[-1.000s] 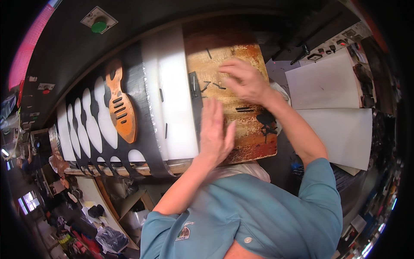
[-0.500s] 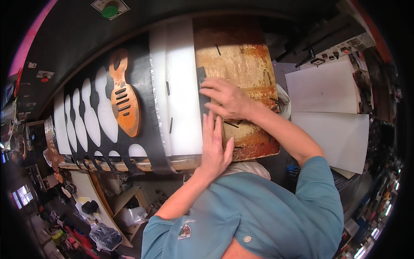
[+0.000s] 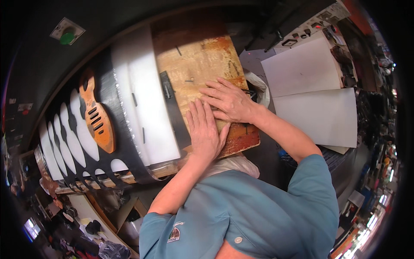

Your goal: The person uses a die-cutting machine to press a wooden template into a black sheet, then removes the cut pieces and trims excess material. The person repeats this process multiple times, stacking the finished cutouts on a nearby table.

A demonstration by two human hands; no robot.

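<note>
My left hand [image 3: 205, 131] lies flat on the worn wooden board [image 3: 207, 56], fingers stretched out, just right of a narrow black strip [image 3: 174, 110]. Against it, on the right, rests my right hand [image 3: 233, 102], also palm down with its fingers spread. Nothing shows in either hand; whatever lies under the palms is hidden. Small thin black pieces, one of them a dark sliver [image 3: 179, 51], are scattered on the board. To the left, an orange sole-shaped cutting die [image 3: 98, 118] with several slots sits on a black sheet [image 3: 110, 101] that has sole-shaped holes.
A white slab [image 3: 148, 93] lies under the black sheet and carries two black slivers. Dark machine housing with a green button [image 3: 67, 38] spans the far side. Large pale sheets [image 3: 327, 116] lie at the right, near a white plastic bag [image 3: 261, 84].
My view has shifted, so the bench appears farther left. My right hand has moved off the black strip and rightward over the wooden board. My left hand has also slid right, onto the board.
</note>
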